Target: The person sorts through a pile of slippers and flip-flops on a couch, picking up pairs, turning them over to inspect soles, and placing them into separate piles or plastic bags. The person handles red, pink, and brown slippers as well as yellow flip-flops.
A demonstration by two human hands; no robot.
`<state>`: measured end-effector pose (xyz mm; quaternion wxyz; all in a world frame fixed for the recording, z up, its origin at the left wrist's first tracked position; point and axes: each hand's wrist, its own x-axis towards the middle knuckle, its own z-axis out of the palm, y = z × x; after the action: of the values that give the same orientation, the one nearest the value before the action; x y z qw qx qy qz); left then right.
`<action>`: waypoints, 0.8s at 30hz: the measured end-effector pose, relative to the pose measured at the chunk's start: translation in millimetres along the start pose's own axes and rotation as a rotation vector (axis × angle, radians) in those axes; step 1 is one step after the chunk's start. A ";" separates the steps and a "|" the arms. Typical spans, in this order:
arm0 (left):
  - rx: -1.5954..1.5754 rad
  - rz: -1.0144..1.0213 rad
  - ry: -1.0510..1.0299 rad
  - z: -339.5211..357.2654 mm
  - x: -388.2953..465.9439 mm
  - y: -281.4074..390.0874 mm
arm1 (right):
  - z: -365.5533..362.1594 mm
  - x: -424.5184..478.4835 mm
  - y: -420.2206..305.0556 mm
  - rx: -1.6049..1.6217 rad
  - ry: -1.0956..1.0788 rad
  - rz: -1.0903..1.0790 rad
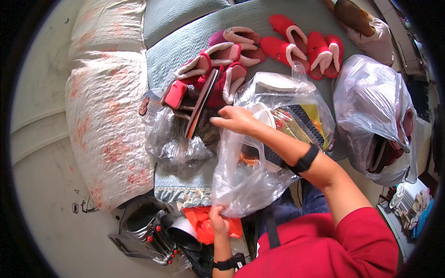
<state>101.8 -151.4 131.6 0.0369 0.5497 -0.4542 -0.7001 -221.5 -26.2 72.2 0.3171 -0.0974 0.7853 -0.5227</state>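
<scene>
My left hand (219,220) grips the lower edge of a clear plastic bag (240,187). Inside that bag, slippers with dark ridged soles (299,121) and some yellow and orange material show through. My right hand (234,120) reaches across above the bag with its fingers apart and nothing in them. Just left of its fingertips, a slipper with a dark, orange-edged sole (202,104) stands on its side. A slipper with a red insole (175,94) is beside it. Behind lie dark red slippers with white fleece lining (233,81), partly overlapping.
Bright red fleece-lined slippers (290,50) lie farther back on the quilted bed cover (174,57). Another filled plastic bag (372,104) stands at right. Crumpled clear plastic (177,146) lies at left near a folded floral quilt (111,132). A person (370,38) is at the top right.
</scene>
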 end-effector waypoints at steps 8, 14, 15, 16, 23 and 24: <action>1.145 0.857 0.029 52.1 38.3 73.9 | -32.4 -117.8 114.9 -0.203 0.260 0.255; 1.764 0.520 -0.701 161.0 67.7 20.1 | 17.6 -132.5 81.3 -0.299 0.081 0.184; 2.053 0.554 -0.552 160.6 101.0 7.2 | 18.9 -133.1 77.0 -0.222 0.032 0.147; 2.134 0.555 -0.411 166.1 125.6 6.9 | 19.1 -135.7 80.1 -0.134 -0.016 0.115; 1.639 1.190 -0.291 175.2 183.2 85.8 | 37.2 -147.8 68.0 -0.040 -0.214 -0.057; 1.508 1.250 -0.258 178.9 181.9 96.0 | 40.5 -136.8 62.2 -0.068 -0.055 0.010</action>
<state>-156.4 -201.3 59.7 -0.0095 0.0098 -0.9906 -0.1362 -79.4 36.4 61.3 0.3376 -0.1186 0.7942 -0.4912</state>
